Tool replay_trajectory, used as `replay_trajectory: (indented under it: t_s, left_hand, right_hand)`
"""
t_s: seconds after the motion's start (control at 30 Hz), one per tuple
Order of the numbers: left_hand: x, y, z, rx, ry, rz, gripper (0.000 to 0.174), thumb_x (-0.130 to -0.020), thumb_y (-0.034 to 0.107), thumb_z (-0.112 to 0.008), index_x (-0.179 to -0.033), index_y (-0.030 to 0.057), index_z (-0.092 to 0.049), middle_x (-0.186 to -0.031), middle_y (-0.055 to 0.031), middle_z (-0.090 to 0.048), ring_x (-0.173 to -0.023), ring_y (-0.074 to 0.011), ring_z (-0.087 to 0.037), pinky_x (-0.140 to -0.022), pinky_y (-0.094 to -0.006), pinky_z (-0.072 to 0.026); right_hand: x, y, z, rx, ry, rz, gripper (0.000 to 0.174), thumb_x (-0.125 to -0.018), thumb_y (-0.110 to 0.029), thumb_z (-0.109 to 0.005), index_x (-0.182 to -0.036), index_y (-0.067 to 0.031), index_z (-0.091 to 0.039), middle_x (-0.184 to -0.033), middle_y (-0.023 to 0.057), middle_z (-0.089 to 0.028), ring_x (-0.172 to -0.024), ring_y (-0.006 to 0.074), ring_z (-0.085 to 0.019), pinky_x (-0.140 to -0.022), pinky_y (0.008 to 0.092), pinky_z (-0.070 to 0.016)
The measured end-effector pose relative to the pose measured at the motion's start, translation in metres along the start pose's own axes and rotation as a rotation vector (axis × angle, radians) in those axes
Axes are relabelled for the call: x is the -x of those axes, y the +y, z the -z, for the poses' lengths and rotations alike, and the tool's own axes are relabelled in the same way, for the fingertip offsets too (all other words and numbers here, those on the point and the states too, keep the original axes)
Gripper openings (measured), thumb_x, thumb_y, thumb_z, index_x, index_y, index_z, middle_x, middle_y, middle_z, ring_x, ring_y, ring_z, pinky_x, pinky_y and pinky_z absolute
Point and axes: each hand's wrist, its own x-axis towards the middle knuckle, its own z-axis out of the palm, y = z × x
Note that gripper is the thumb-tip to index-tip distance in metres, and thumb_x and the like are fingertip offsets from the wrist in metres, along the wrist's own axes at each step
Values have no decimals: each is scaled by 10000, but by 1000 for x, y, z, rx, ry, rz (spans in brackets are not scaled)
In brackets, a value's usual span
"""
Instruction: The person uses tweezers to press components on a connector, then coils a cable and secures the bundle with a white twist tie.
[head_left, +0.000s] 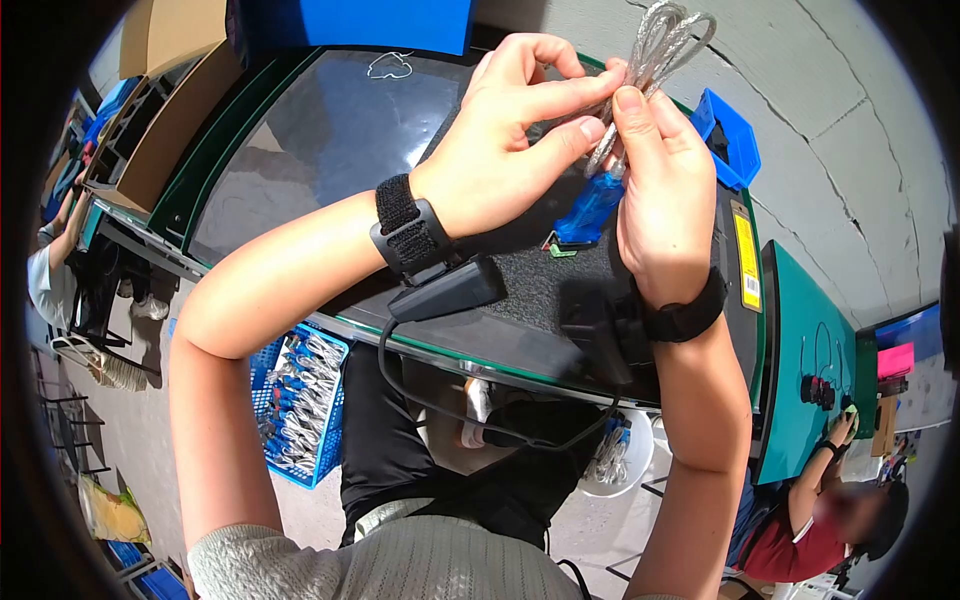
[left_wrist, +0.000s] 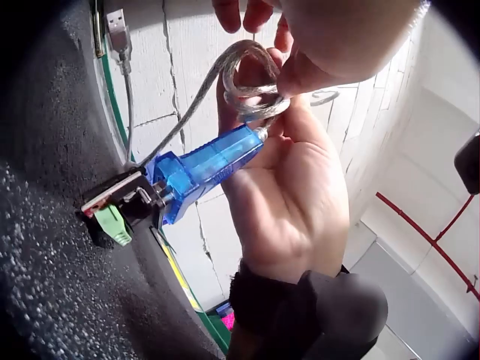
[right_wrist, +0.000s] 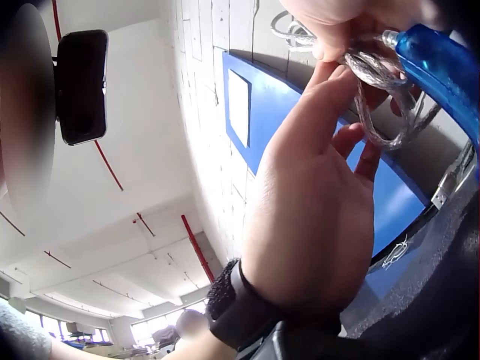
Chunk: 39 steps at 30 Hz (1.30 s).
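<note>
A silver braided USB cable (head_left: 665,45) is gathered in loops between the two hands, above the dark work surface. My right hand (head_left: 668,190) grips the loops, its thumb laid over them. From the other side my left hand (head_left: 515,140) pinches at the same bundle with thumb and fingertips. A translucent blue adapter housing (head_left: 590,208) hangs from the cable below the fingers. At its end sits a small board with a green terminal block (left_wrist: 112,223). The cable's metal USB plug (left_wrist: 118,31) dangles apart from the loops in the left wrist view.
A thin white wire tie (head_left: 390,67) lies on the surface. A blue bin (head_left: 728,140) stands at the right edge. Below are a blue basket (head_left: 330,440) of bundled cables and a white bucket (head_left: 640,450) with more. Another person (head_left: 810,530) works at right.
</note>
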Motion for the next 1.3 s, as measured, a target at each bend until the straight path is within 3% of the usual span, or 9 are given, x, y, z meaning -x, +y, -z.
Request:
replay_trajectory:
  t_s: [0.2, 0.4, 0.53, 0.6, 0.73, 0.87, 1.0, 1.1, 1.3]
  left_hand:
    - [-2, -1, 3, 55, -52, 16, 363, -871, 111, -579, -1233, 84, -582, -1062, -44, -440, -1017, -147, -438, -886, -260, -377]
    - [-6, -31, 10, 285, 31, 170, 277, -909, 116, -520, -1162, 40, -605, -1090, -51, -607, -1007, -125, -546, -902, -257, -409]
    - [-5, -37, 11, 228, -82, 450, 319, -936, 157, -493, -1223, 31, -551, -1137, -59, -605, -1053, -123, -550, -933, -248, -410]
    - [-6, -35, 10, 353, -121, 446, 338, -958, 196, -461, -1235, 17, -532, -1134, -76, -607, -1090, -133, -544, -945, -268, -423]
    - [-5, -23, 8, 861, -77, 873, 344, -965, 177, -445, -1265, 16, -492, -1201, -109, -567, -1038, -162, -581, -886, -292, -488]
    - [0, -36, 2, 512, -367, 479, 391, -916, 101, -533, -1296, 35, -470, -1129, -75, -597, -992, -125, -580, -864, -267, -479]
    - [8, -10, -7, 526, -374, 322, 388, -926, 177, -554, -1293, 63, -499, -1073, -27, -623, -988, -87, -538, -896, -252, -419]
    - [12, -4, -12, 625, -357, 307, 273, -935, 199, -544, -1119, 9, -613, -1008, -55, -646, -935, -101, -582, -855, -253, -450]
    - [-1, -7, 10, 582, -291, 444, 251, -928, 228, -558, -1042, 29, -658, -866, -6, -655, -868, -60, -572, -799, -230, -448]
  right_hand:
    - [-7, 0, 10, 68, -17, 49, 203, -945, -161, -529, -1019, -2, -629, -833, -27, -604, -693, 13, -479, -595, 173, -382]
    - [-17, -17, 26, -197, -54, 30, 338, -945, -181, -514, -1183, 58, -495, -915, 124, -639, -850, 206, -637, -805, 339, -525]
    - [-27, -26, 46, -346, -110, 46, 368, -947, -218, -505, -1192, 56, -476, -930, 104, -613, -913, 204, -615, -898, 410, -510]
    - [-27, -28, 47, -405, -126, 54, 366, -943, -218, -510, -1196, 42, -466, -953, 95, -602, -935, 199, -604, -915, 411, -501]
    - [-26, -27, 48, -627, -168, 22, 363, -941, -207, -508, -1215, 21, -441, -985, 86, -577, -957, 192, -587, -939, 424, -483]
    - [-23, -27, 40, -908, -298, -20, 371, -945, -204, -494, -1245, -8, -398, -982, 62, -529, -972, 173, -561, -961, 444, -465]
    - [-11, -22, 31, -973, -362, -55, 375, -945, -223, -491, -1251, -30, -394, -984, 43, -528, -982, 170, -559, -963, 439, -466]
    - [-8, -19, 27, -976, -364, -84, 384, -945, -232, -489, -1261, -38, -387, -986, 39, -532, -981, 171, -563, -960, 432, -470]
    - [-20, -14, 34, -888, -324, -117, 388, -952, -224, -480, -1268, -25, -378, -994, 48, -547, -963, 168, -587, -923, 408, -501]
